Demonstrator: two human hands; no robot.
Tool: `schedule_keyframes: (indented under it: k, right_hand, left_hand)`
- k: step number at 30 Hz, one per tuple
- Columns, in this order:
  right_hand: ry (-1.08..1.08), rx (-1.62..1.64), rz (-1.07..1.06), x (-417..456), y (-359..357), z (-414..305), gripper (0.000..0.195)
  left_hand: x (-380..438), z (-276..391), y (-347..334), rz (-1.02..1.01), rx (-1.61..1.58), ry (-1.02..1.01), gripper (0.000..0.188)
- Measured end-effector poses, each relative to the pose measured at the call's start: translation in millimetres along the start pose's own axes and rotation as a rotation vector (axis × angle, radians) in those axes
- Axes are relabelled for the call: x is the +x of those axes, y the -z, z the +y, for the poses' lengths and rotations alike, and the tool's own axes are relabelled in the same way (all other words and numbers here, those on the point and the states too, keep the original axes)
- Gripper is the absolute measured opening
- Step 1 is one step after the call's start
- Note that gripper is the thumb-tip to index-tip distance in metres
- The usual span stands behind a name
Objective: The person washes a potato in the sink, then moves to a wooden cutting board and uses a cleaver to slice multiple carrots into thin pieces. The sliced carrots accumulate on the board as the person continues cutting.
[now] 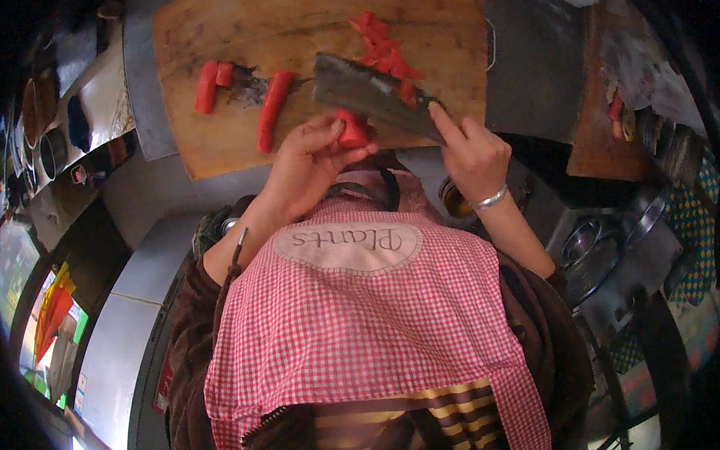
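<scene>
My left hand (305,163) pinches a short red carrot-like piece (352,131) between thumb and fingers, near the front edge of a wooden cutting board (248,27). In my right hand (475,154) is a cleaver (364,97), its wide dark blade pointing left just beyond the held piece. My right index finger stretches along the blade; the handle is mostly hidden by the hand. Thin red slices (383,50) lie heaped behind the blade, some close against it. To the left rest a long red piece (275,112), another thick piece (206,89) and a small stub (224,74).
A dark grey worktop (532,70) runs right of the board. Beyond it stands a brown wooden board (606,150) with items on it. Metal pans (582,242) sit lower right. At the left are a shelf with utensils (53,152) and a pale cabinet (122,318).
</scene>
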State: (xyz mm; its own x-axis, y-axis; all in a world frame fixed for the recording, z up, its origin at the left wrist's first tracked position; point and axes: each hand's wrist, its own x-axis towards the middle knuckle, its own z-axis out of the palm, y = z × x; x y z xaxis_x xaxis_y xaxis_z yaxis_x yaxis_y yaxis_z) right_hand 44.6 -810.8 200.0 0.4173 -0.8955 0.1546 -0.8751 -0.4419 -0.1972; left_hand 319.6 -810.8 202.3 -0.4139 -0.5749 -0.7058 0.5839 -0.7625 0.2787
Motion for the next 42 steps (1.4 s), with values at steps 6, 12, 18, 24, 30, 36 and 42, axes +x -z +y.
schedule_keyframes:
  k: [6, 12, 18, 24, 30, 36, 42]
  right_hand:
    - [0.14, 0.225, 0.073, -2, 22, -34, 0.056]
    - [0.126, 0.139, 0.083, 2, 6, -30, 0.052]
    - [0.074, 0.111, 0.065, -1, 1, -30, 0.048]
    - [-0.146, 0.027, -0.127, -8, -12, -6, 0.046]
    - [-0.061, 0.106, -0.069, -6, 18, -20, 0.054]
    - [0.045, 0.095, 0.0, -3, 20, -30, 0.049]
    - [-0.238, 0.089, -0.204, -6, -3, -8, 0.03]
  left_hand:
    - [9, -15, 38, -0.111, -0.48, 0.057, 0.036]
    - [7, -18, 43, -0.174, -0.584, 0.096, 0.036]
    - [14, -21, 41, -0.231, -0.577, 0.08, 0.035]
    - [5, -9, 8, -0.172, -0.273, 0.086, 0.034]
    - [17, -16, 36, -0.172, -0.349, 0.011, 0.037]
    - [12, -27, 48, -0.056, -0.357, 0.064, 0.04]
    - [8, -1, 9, 0.004, 0.033, 0.025, 0.043]
